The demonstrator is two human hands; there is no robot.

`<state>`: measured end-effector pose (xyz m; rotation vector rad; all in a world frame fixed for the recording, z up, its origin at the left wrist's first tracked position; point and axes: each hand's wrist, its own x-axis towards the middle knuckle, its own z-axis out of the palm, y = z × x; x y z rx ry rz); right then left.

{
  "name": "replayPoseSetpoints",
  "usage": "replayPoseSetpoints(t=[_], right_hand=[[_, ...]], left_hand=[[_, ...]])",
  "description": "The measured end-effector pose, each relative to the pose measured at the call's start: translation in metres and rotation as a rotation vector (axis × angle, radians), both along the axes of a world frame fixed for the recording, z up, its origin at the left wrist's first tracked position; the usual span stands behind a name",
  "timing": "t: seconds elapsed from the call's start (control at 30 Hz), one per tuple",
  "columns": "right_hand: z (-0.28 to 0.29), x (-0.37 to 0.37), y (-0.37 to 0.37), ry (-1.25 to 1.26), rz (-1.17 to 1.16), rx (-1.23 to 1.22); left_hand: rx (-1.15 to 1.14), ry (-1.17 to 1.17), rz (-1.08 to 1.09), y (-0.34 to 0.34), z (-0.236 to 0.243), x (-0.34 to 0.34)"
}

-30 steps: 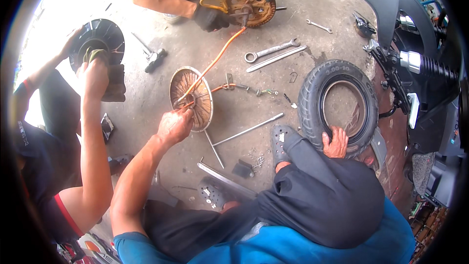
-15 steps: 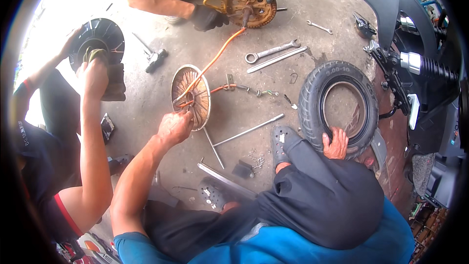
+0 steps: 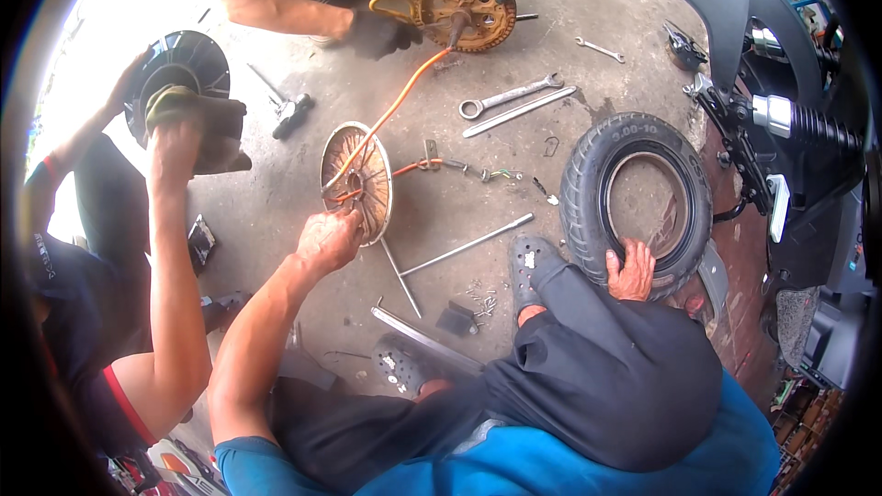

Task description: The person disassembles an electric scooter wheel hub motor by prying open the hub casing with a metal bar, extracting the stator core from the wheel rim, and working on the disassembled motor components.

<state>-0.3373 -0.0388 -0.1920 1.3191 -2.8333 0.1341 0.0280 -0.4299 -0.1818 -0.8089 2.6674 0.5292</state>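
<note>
My left hand (image 3: pixel 333 239) is closed on the near side of a round motor cover (image 3: pixel 387 193), which stands tilted on edge, its ribbed, rusty inner face showing. What the fingertips press on near its hub is partly hidden. An orange cable (image 3: pixel 404 108) runs through the cover up to a brown, rusty motor stator (image 3: pixel 484 20). A co-worker's black-gloved hands (image 3: pixel 378 34) are at that stator. My right hand (image 3: pixel 631 271) rests on the inner edge of a black tyre (image 3: pixel 588 184) lying on the floor, its fingers stretched out.
At the left, another person holds a black wheel hub (image 3: pixel 209 64) and a dark rag (image 3: pixel 219 133). A ring spanner (image 3: pixel 511 95), a metal bar (image 3: pixel 520 112), a T-handle wrench (image 3: pixel 469 243) and screws (image 3: pixel 483 298) lie on the concrete. A motorbike (image 3: pixel 790 119) stands right.
The person at the left has moved the rag across the hub toward the right. The stator and gloved hands have shifted slightly left. My own hands have hardly moved.
</note>
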Motion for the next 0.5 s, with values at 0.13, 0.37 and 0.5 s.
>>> replayPoseSetpoints(t=[0.13,0.37,0.5], right_hand=[[0.005,0.001,-0.001,-0.024,-0.013,0.026],[0.003,0.0,0.002,-0.01,0.001,0.006],[0.009,0.002,-0.003,-0.105,-0.05,0.031]], left_hand=[[0.034,-0.039,-0.013,-0.001,0.005,-0.005],[0.016,0.004,-0.025,-0.001,0.0,0.001],[-0.049,0.094,-0.022,0.0,-0.007,0.008]])
